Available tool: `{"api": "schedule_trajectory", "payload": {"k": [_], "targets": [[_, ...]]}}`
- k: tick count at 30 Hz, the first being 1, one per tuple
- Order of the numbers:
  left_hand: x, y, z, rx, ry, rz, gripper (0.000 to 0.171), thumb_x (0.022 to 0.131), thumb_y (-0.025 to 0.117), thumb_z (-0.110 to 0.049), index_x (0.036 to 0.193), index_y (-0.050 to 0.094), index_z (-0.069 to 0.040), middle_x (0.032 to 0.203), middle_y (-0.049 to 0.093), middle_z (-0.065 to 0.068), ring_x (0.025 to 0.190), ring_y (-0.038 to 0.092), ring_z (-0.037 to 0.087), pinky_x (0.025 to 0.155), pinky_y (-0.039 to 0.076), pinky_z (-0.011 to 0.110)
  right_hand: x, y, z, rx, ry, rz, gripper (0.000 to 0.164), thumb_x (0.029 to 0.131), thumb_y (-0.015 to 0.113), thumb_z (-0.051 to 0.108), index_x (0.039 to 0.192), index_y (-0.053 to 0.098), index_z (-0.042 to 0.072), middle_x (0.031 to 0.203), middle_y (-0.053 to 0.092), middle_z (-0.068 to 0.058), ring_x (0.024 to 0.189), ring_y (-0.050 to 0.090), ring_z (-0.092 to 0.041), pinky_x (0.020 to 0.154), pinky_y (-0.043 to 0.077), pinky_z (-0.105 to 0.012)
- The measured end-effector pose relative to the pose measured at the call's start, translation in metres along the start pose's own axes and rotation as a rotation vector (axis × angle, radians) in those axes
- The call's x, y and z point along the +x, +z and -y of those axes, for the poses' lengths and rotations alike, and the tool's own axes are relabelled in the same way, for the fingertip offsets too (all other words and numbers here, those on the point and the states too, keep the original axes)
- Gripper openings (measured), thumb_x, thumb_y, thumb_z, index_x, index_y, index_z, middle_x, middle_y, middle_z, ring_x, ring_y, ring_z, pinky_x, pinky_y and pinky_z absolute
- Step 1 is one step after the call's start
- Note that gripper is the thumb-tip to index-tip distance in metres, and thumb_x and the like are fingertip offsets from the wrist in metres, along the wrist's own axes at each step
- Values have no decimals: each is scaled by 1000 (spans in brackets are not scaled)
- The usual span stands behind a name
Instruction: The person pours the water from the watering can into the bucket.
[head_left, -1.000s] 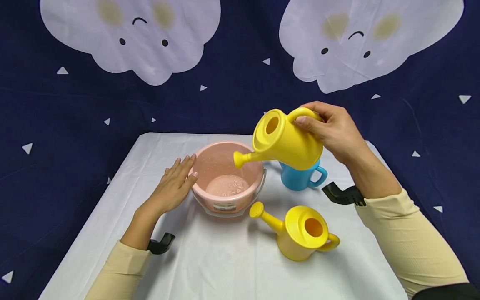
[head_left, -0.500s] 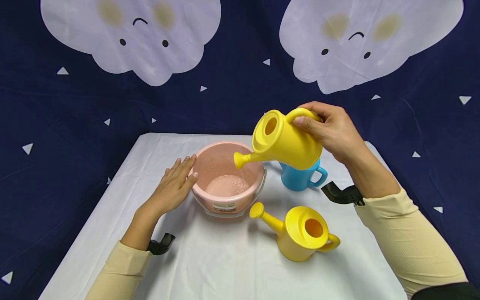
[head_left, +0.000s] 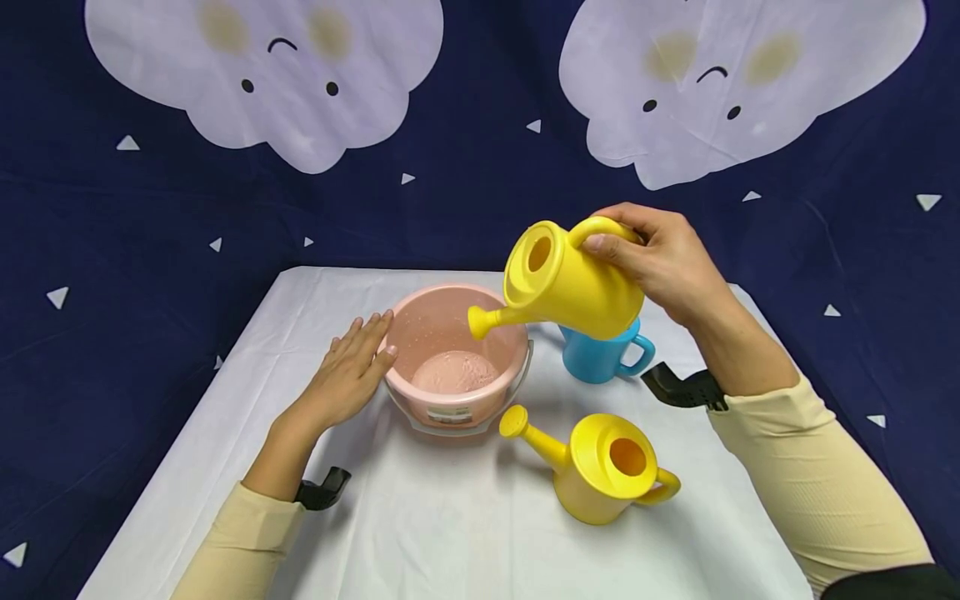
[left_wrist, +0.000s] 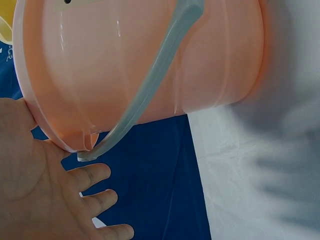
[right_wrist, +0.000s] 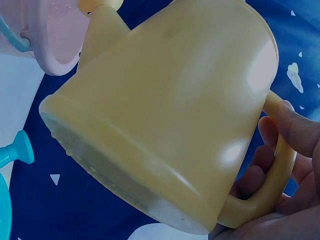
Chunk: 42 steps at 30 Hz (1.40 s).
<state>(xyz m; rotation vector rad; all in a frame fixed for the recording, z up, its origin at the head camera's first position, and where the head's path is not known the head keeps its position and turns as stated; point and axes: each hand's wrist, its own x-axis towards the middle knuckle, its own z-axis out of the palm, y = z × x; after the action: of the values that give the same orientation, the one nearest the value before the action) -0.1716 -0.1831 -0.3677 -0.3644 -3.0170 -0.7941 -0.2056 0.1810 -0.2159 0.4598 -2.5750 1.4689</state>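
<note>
My right hand (head_left: pixel 663 258) grips the handle of a yellow watering can (head_left: pixel 600 287), tilted with its spout over a pink bucket (head_left: pixel 450 398). Shallow rippled water covers the bucket's bottom; no falling stream is plain to see. In the right wrist view, fingers and thumb curl round the can's handle (right_wrist: pixel 280 185), and drops hang on its base. My left hand (head_left: pixel 341 379) lies against the bucket's left rim with straight fingers. The left wrist view has that palm (left_wrist: pixel 30 185) beside the rim and the grey bail handle (left_wrist: pixel 145 95).
A second yellow watering can (head_left: pixel 592 483) stands upright at the front right, its spout towards the bucket. Behind the raised can is a blue watering can (head_left: pixel 592 358), partly hidden. All stand on a white-covered table (head_left: pixel 420 517) before a dark blue cloth (head_left: pixel 480 208) with clouds.
The held watering can and my right hand have shifted very slightly left, the can tipping a touch more. Ripples in the bucket have changed shape. My left hand stays put.
</note>
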Motion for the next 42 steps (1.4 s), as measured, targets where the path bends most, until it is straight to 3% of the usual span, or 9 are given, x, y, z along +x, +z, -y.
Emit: {"api": "schedule_trajectory", "payload": {"k": [42], "targets": [[0, -2, -1, -9, -1, 19, 59, 100, 21, -52, 153, 6, -30, 161, 9, 7, 149, 0, 32, 115, 3, 62, 4, 4, 9, -38, 12, 18, 35, 85, 67, 40, 110, 67, 14, 99, 65, 1, 83, 59, -19, 69, 52, -20]]}}
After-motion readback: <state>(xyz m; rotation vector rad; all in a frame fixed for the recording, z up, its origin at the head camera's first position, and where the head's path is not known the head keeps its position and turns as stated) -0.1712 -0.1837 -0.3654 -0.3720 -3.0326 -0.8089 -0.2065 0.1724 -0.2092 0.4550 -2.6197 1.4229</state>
